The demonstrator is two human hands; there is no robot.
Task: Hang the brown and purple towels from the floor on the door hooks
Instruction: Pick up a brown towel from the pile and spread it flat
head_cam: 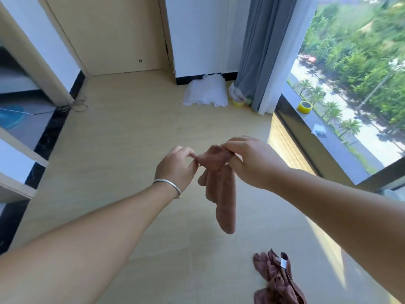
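Both hands pinch the held towel (220, 189) at its top edge, left hand (177, 170) and right hand (252, 160) close together; long axis hangs straight down between them; second towel (277, 279) on floor, below the right hand, nearer it.

Pale wood floor (135, 132), grey curtain (260, 51) beside a sunlit window (355, 62) (trees outside), beige door (109, 34).
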